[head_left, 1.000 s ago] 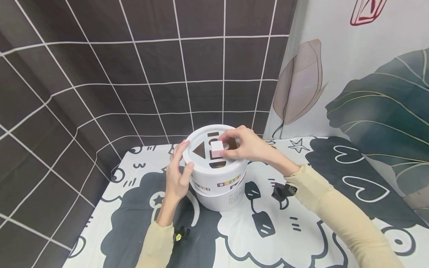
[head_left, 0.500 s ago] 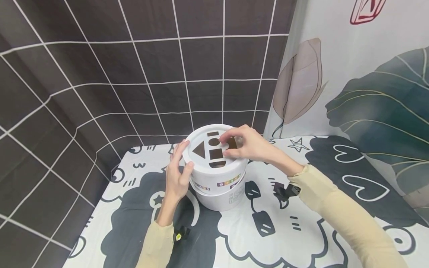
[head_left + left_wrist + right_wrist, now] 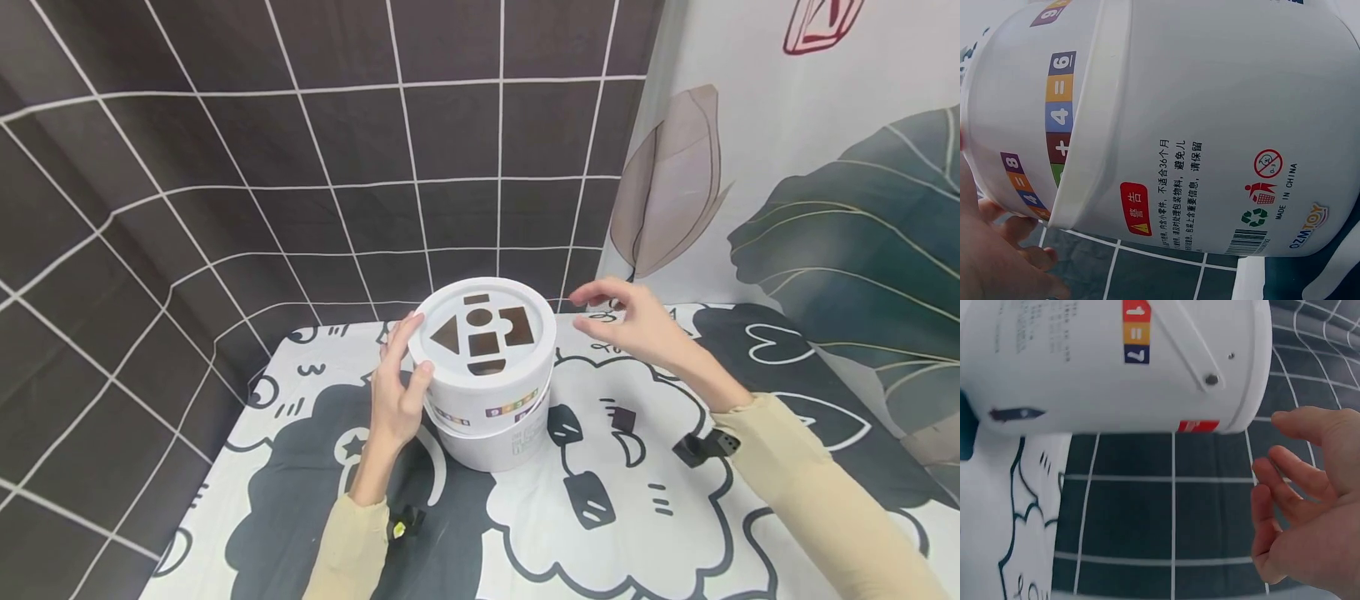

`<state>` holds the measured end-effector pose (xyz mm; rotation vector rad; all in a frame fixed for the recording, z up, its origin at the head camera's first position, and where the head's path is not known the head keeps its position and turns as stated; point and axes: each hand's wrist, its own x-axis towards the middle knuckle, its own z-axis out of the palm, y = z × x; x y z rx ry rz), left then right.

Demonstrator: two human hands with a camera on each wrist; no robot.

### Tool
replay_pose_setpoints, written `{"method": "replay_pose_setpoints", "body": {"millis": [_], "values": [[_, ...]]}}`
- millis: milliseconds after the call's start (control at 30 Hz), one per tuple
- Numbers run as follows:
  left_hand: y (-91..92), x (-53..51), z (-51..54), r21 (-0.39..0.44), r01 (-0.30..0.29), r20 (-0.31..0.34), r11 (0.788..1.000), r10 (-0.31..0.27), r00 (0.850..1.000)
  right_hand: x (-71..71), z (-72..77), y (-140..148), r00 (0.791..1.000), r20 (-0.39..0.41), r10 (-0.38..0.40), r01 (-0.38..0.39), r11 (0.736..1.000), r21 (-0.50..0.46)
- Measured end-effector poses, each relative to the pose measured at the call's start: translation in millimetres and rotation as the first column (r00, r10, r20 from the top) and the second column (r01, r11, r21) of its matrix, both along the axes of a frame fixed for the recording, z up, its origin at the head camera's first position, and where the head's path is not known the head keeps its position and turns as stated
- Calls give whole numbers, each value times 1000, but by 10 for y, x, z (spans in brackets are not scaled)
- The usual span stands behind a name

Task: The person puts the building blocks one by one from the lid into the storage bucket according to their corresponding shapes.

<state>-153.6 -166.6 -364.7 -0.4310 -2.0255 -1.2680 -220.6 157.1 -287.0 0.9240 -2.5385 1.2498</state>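
A white toy bucket [image 3: 480, 450] stands upright on the patterned cloth. Its white lid [image 3: 450, 367] has several cut-out holes: a triangle, a circle, a square and others. My left hand [image 3: 397, 387] rests against the left side of the lid, thumb on the near rim and fingers round the far side. The left wrist view shows the bucket's printed wall [image 3: 1210, 94] beside those fingers. My right hand [image 3: 637, 321] is in the air to the right of the bucket, apart from it, thumb and fingers spread with nothing between them. The right wrist view shows the bucket's handle end [image 3: 1211, 380].
Under everything lies a black and white cartoon cloth [image 3: 622, 533]. A dark curtain with a white grid [image 3: 337, 167] hangs close behind the bucket, and a leaf-print curtain [image 3: 690, 250] is at the right. A small dark square [image 3: 623, 419] shows on the cloth.
A pink and white block, earlier pinched over the square hole by my right hand, was let go and is out of sight. The right hand then moved off to the right. My left hand stayed put.
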Motion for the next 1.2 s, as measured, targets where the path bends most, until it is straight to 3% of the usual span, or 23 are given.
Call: {"method": "replay_pose_setpoints", "body": {"millis": [200, 433, 600, 933, 1200], "values": [[-7, -28, 33, 1, 4, -27, 1000, -4, 1000, 53, -152, 248, 996, 38, -77, 76, 997, 21], [4, -25, 34, 3, 7, -12, 1000, -7, 1000, 124, -468, 511, 979, 141, -145, 134, 988, 80], [10, -25, 25, 5, 10, -14, 1000, -10, 1000, 196, -682, 650, 972, 156, -177, 160, 981, 113], [19, -13, 25, -1, 8, -14, 1000, -8, 1000, 345, -1046, 803, 949, 206, -238, 210, 966, 150], [7, 7, 1, 5, 2, 7, 1000, -2, 1000, 412, -1232, 846, 927, 267, -262, 227, 961, 156]]}}
